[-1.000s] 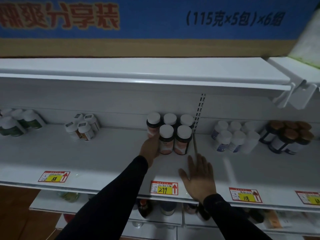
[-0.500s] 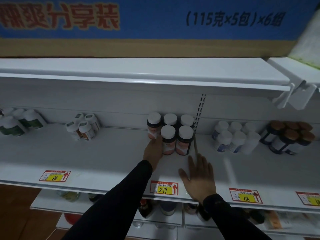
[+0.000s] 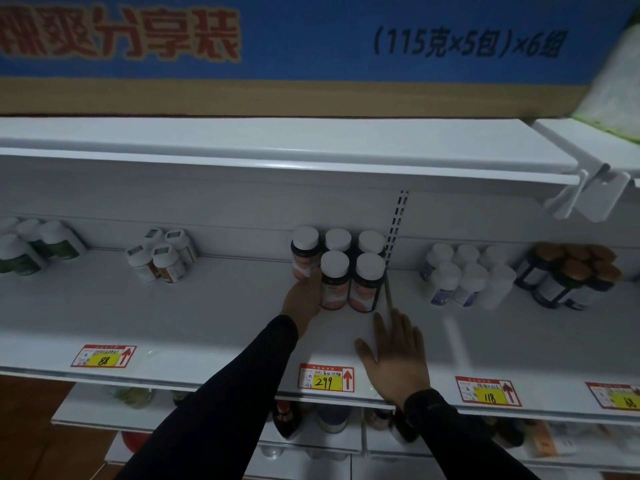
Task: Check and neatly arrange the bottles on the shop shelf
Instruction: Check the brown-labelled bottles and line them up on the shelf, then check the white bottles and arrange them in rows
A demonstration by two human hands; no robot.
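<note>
The white shelf (image 3: 194, 317) runs under both hands, with a long printed carton (image 3: 311, 46) on the board above them. Beyond the fingertips stands a cluster of five dark white-capped bottles (image 3: 367, 282), three behind and two in front. Further out from the right hand sit white bottles (image 3: 464, 278) and brown-capped jars (image 3: 571, 275); well out from the left hand, two more small groups. The left hand (image 3: 304, 301) reaches to the back-left bottle (image 3: 304, 252), fingers at its base and against the front-left bottle; whether they curl round it I cannot tell. The right hand (image 3: 398, 358) lies flat on the shelf, fingers spread, holding nothing, above the 299 price tag (image 3: 325, 377). The step in hand looks like squaring this cluster. Next, the back-left bottle probably needs nudging into line with its row.
</note>
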